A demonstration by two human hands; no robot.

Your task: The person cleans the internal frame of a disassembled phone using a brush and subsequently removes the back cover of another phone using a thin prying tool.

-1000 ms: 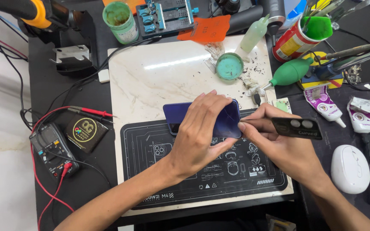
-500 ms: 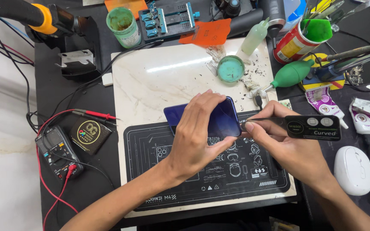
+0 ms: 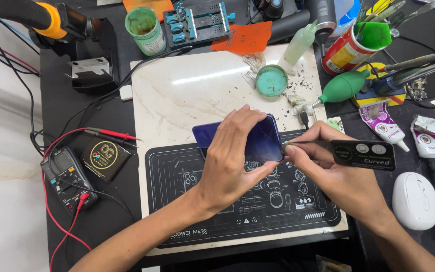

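While pinning the blue phone (image 3: 260,143), left hand (image 3: 230,161) grip flat; right hand (image 3: 341,176) grip pinching black card tool (image 3: 363,154); red can (image 3: 346,50) full of tools.

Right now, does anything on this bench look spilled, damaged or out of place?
Yes: dark crumbs and pale scraps lie scattered over the marble slab beside the round green dish. Otherwise nothing stands out; the left hand presses flat on the blue phone, and the right hand holds a thin black card at its edge.

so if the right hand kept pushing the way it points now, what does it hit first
Probably the blue phone: the right hand points left with a black card, already at the phone's right edge, where the left hand presses down.
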